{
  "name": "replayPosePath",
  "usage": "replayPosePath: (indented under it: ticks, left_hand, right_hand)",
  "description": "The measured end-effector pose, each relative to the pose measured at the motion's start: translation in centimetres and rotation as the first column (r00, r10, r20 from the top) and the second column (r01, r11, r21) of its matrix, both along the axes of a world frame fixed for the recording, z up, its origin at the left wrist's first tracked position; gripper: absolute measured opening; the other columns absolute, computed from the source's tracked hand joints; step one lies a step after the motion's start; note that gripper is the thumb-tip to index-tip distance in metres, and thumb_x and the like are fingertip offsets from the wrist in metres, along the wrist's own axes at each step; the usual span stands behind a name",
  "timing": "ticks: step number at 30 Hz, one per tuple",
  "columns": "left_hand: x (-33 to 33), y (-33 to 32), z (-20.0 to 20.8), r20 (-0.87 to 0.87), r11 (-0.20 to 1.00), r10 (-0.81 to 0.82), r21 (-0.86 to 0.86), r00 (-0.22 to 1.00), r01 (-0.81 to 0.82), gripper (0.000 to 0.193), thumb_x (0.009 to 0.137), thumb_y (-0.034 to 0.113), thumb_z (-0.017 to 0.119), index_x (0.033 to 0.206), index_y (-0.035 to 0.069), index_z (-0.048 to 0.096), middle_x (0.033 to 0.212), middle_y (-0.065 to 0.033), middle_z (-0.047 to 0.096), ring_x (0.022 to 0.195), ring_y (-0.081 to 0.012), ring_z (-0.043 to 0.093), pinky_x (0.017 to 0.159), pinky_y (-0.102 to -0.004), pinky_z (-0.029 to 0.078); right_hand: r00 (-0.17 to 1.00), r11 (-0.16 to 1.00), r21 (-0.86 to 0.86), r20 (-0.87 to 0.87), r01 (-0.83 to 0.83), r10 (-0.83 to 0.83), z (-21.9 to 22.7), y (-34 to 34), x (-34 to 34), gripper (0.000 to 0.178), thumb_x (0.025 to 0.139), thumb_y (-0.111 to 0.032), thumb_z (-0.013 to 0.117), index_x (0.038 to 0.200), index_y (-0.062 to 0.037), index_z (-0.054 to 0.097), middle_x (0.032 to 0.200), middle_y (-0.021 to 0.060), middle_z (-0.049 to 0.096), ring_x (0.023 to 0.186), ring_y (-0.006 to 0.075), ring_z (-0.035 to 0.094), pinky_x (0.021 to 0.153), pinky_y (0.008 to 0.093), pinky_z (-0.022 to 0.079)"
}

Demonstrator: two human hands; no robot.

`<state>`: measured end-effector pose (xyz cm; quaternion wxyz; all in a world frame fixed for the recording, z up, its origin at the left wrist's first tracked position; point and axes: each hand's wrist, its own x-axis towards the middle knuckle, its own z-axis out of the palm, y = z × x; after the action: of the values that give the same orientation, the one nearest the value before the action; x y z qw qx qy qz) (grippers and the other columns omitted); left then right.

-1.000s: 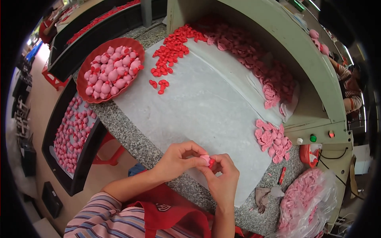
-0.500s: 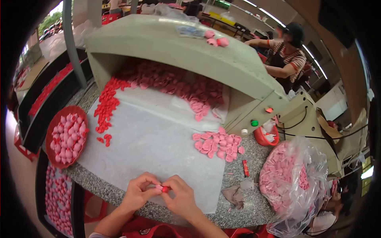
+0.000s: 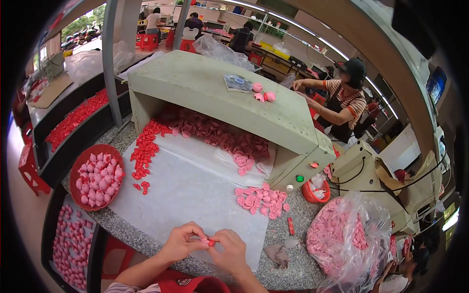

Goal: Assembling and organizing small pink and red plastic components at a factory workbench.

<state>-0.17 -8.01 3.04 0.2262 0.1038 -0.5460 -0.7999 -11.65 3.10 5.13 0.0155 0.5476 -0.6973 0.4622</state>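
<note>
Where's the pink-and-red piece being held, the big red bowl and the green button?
Pink-and-red piece (image 3: pixel 211 243): head view, its red end.
Red bowl (image 3: pixel 96 148): head view, its far rim.
Green button (image 3: pixel 299 178): head view, its face.

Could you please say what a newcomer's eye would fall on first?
Probably the pale green machine housing at centre, with pink petal-like pieces heaped in its opening. Next, the scalloped red bowl at left and the clear plastic bag at right. Below, the left hand and right hand hold a small pink-and-red piece.
</note>
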Motion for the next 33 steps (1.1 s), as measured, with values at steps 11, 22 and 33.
replayPosePath:
  ticks: [11,22,33]
  left_hand:
    - [0.1,-3.7,-2.1,0.062,0.979,-0.059,0.199,0.996,0.045,0.016,0.074,-0.006,0.065,0.086,0.0,0.057,0.089,-0.0064,0.055,0.086,-0.0144,0.057,0.078,-0.0277,0.046]
    - [-2.0,-4.3,-4.7,0.128,0.985,0.039,0.163,0.991,-0.06,0.013,0.076,-0.002,0.065,0.086,0.001,0.056,0.089,-0.0044,0.057,0.088,-0.0125,0.057,0.077,-0.027,0.047]
    - [-20.9,-19.5,-4.1,0.033,0.416,0.71,-0.826,0.704,-0.38,0.022,0.069,0.017,0.069,0.088,0.005,0.064,0.087,-0.0179,0.059,0.077,-0.0299,0.06,0.067,-0.0371,0.049]
  right_hand:
    - [0.985,0.993,0.101,0.168,-0.062,0.044,-1.7,-3.7,0.1,0.019,0.062,-0.004,0.07,0.076,-0.0058,0.056,0.075,0.0057,0.056,0.068,0.0223,0.056,0.058,0.032,0.046]
    - [0.997,0.992,0.127,0.075,-0.012,0.003,-4.2,-5.5,-1.7,0.016,0.065,-0.001,0.071,0.072,-0.002,0.057,0.069,0.0069,0.056,0.057,0.0167,0.056,0.052,0.0269,0.046]
    - [0.989,0.947,0.284,-0.053,0.15,-0.141,-7.4,-6.9,-2.3,0.025,0.068,-0.006,0.069,0.092,-0.005,0.06,0.087,0.01,0.049,0.072,0.0223,0.054,0.06,0.0319,0.047]
